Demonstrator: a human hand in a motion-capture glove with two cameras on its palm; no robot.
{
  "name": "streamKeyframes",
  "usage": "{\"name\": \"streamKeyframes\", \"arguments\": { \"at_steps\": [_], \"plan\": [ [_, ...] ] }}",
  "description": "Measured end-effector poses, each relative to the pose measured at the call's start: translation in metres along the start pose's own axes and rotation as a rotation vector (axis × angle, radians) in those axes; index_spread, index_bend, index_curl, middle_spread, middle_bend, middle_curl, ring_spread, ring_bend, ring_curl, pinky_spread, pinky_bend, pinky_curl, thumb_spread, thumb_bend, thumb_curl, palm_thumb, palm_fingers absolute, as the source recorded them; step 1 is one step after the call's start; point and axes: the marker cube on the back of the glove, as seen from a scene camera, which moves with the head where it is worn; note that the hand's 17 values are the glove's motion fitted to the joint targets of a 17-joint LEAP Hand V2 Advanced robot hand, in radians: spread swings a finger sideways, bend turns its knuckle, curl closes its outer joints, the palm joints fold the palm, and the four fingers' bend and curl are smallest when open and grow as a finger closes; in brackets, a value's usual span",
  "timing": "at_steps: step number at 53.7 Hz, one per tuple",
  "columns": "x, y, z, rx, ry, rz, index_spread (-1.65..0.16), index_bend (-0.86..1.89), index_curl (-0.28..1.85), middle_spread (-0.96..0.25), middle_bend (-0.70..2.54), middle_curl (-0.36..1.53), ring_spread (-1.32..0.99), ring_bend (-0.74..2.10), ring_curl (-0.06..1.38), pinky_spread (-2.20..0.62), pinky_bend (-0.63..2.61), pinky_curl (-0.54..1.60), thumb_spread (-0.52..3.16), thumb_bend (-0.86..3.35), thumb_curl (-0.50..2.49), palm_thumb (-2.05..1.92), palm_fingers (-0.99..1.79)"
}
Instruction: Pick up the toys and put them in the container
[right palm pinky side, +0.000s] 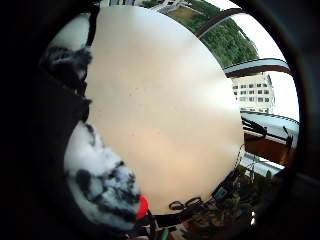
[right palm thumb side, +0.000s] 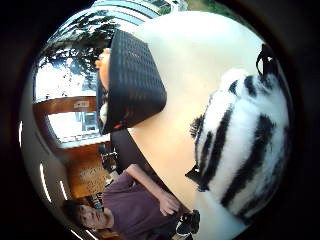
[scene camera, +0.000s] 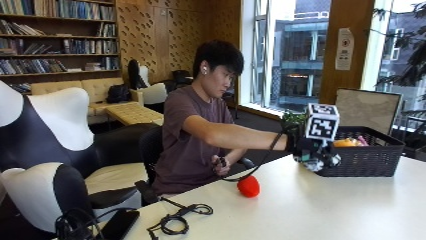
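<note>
The gloved right hand (scene camera: 307, 150) grips the striped plush toy (scene camera: 321, 161) in the air just beside the black basket (scene camera: 363, 159), mid-carry, and next needs to clear the rim and let go inside.

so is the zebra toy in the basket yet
Not yet. The gloved right hand holds the zebra toy above the table, just outside the near wall of the basket, which already holds toys.

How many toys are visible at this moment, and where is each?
3 at least. A zebra plush is held in the gloved right hand beside the black basket; a red toy lies on the table; an orange toy sits in the basket, perhaps hiding others.
</note>
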Motion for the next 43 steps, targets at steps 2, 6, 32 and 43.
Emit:
{"name": "streamKeyframes", "arguments": {
  "at_steps": [2,6,32,43],
  "plan": [
    [-0.015,0.0,-0.018,0.022,-0.089,-0.031,-0.4,0.66,0.51,-0.29,1.03,0.66,-0.49,1.01,0.69,-0.33,0.73,0.44,0.54,0.07,0.73,0.66,0.94],
    [-0.034,0.002,-0.065,0.079,-0.079,-0.041,-0.4,0.71,0.56,-0.29,1.05,0.7,-0.51,1.04,0.71,-0.34,0.76,0.45,0.48,0.06,0.76,0.67,0.91],
    [-0.215,-0.064,-0.174,0.251,0.02,-0.09,-0.43,0.78,0.83,-0.25,1.16,0.84,-0.54,1.16,0.82,-0.36,0.93,0.53,0.34,-0.01,0.89,0.68,0.75],
    [-0.296,-0.098,-0.141,0.21,-0.109,-0.303,-0.43,0.77,0.92,-0.24,1.19,0.88,-0.54,1.19,0.85,-0.35,0.98,0.54,0.32,-0.01,0.93,0.67,0.71]
  ]
}}
